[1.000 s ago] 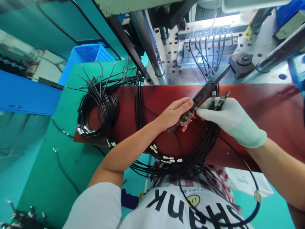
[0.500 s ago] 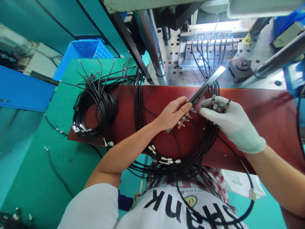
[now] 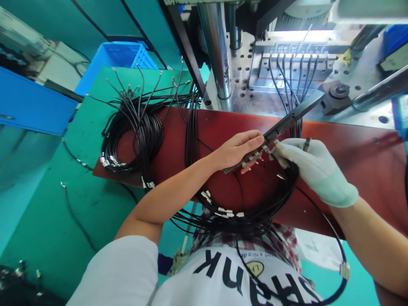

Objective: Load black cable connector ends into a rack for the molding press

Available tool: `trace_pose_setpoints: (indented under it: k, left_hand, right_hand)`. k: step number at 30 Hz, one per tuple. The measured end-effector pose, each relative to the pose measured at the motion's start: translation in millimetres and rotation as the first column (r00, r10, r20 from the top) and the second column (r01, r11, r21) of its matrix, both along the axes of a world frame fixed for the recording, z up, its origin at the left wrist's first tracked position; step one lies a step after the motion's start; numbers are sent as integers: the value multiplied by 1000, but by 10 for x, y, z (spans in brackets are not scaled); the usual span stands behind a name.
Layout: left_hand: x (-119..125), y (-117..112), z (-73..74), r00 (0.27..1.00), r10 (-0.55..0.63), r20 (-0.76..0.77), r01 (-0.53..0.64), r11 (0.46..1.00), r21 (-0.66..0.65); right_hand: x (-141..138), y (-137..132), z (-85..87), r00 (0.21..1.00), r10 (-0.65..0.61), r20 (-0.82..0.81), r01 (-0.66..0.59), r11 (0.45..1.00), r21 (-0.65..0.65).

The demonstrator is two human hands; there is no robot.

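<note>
My left hand (image 3: 240, 149), bare, is closed around a long dark metal bar (image 3: 298, 114) held at a slant above the red board. Several small metal connectors (image 3: 255, 158) stick out along the bar's near edge, by my fingers. My right hand (image 3: 314, 165), in a white glove, pinches a cable connector (image 3: 276, 146) close to the bar's edge; whether the two touch I cannot tell. Another cable end (image 3: 307, 144) pokes up between the gloved fingers. Below hangs a loop of black cables (image 3: 282, 193), running down across my lap, with white tags on it.
On the red board (image 3: 357, 170) at left lies a coiled cable bundle (image 3: 153, 136). Behind the board, a metal fixture (image 3: 258, 78) on the press bed holds several cables. A steel column (image 3: 218, 55) stands left of it. A blue crate (image 3: 116, 55) is at the far left.
The bar has turned, showing its dark face instead of a shiny blade-like end. My right hand has brought a connector up to the bar. The whole view has shifted slightly.
</note>
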State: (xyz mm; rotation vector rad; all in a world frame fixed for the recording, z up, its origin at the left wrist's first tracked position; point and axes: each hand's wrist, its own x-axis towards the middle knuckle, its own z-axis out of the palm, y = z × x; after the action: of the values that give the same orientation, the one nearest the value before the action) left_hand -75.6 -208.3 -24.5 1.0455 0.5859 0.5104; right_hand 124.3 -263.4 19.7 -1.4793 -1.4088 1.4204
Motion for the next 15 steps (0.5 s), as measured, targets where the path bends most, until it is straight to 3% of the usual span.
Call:
trace_pose_setpoints:
  k: [7,10,12,15]
  left_hand:
    - [-18,-3,28,997,-56,-54,60,995,82]
    - [-40,4,69,989,-59,-138,85,978,191]
    - [-50,14,87,980,-30,-197,96,938,334]
    - [-48,25,87,972,38,-233,98,833,545]
  right_hand:
    - [38,17,-27,996,69,-55,-70,998,-6]
    - [48,9,-27,997,68,-48,-69,998,-15]
    - [43,9,-33,997,76,-33,-76,997,-12]
    - [36,20,-58,997,82,0,-82,997,16]
